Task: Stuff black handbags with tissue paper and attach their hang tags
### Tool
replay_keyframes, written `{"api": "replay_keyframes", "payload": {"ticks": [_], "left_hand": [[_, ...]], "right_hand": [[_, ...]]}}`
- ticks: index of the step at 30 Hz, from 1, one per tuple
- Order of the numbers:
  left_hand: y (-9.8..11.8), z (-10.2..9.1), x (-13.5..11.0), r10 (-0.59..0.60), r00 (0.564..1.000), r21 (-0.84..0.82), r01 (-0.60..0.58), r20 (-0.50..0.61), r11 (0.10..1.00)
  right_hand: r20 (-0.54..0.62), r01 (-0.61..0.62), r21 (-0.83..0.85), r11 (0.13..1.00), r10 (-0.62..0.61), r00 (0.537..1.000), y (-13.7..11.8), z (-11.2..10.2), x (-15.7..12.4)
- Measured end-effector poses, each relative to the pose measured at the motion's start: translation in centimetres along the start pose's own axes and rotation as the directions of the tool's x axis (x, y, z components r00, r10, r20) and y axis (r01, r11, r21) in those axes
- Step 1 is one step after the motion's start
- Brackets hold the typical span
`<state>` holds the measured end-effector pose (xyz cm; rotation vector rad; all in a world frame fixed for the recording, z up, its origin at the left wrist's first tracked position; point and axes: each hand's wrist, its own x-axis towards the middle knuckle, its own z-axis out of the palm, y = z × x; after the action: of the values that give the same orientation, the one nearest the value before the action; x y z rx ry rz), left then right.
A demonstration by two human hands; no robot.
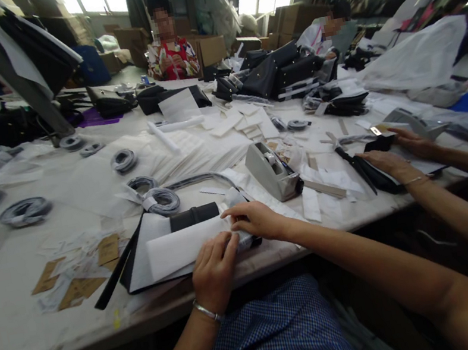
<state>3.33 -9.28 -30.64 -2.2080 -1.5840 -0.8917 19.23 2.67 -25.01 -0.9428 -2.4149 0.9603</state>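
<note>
A black bag lies flat at the table's front edge, with a grey-wrapped handle arching behind it. Across the bag rests a strip of white foam sheet, in front of a black folded piece. My left hand is at the strip's right end, fingers bent and pressed together on its near edge. Close against it, my right hand pinches the same end between thumb and fingers. Clear plastic wrap partly shows under the right hand. The fingertips' exact hold is partly hidden.
Right of the bag stands a grey tape dispenser. Brown paper tags lie left, coiled grey-wrapped straps beyond them. Stacked white foam sheets and black bags lie farther back. A co-worker's hands handle another black bag at right.
</note>
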Motion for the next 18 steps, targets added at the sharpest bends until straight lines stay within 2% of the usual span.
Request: {"api": "replay_keyframes", "payload": {"ticks": [3, 6, 9, 12, 13, 15, 16, 18], "left_hand": [[-0.4, 0.1, -0.2, 0.066, 0.998, 0.025, -0.065, -0.020, 0.998], [-0.8, 0.2, -0.4, 0.136, 0.991, 0.019, -0.136, 0.001, 0.991], [-0.9, 0.3, -0.4, 0.115, 0.993, 0.022, -0.115, 0.023, 0.993], [-0.7, 0.2, -0.3, 0.080, 0.996, 0.022, -0.081, 0.036, 0.996], [-0.7, 0.2, -0.2, 0.075, 0.996, 0.017, -0.076, 0.042, 0.997], [-0.6, 0.2, -0.2, 0.065, 0.997, 0.000, -0.065, 0.048, 0.998], [-0.6, 0.2, -0.2, 0.061, 0.997, -0.007, -0.061, 0.049, 0.998], [-0.7, 0.3, -0.2, 0.053, 0.997, -0.009, -0.052, 0.050, 0.999]], "right_hand": [[0.033, 0.009, -0.039, 0.999, -0.007, 0.999, 0.0, 0.0, 0.5], [0.008, 0.000, -0.090, 0.996, 0.000, 1.000, 0.0, 0.5, 0.7], [-0.049, 0.015, -0.090, 0.996, -0.020, 0.999, -0.1, 0.6, 0.2], [-0.213, -0.043, -0.026, 0.999, 0.037, 0.976, 0.4, -1.6, -1.2], [-0.298, -0.089, -0.005, 0.996, 0.084, 0.951, 0.8, -3.0, -1.8], [-0.464, -0.206, 0.039, 0.978, 0.201, 0.863, 1.9, -6.4, -2.7], [-0.520, -0.264, 0.068, 0.962, 0.260, 0.814, 2.6, -8.2, -3.0], [-0.552, -0.360, 0.145, 0.922, 0.377, 0.744, 4.2, -11.3, -2.9]]}}
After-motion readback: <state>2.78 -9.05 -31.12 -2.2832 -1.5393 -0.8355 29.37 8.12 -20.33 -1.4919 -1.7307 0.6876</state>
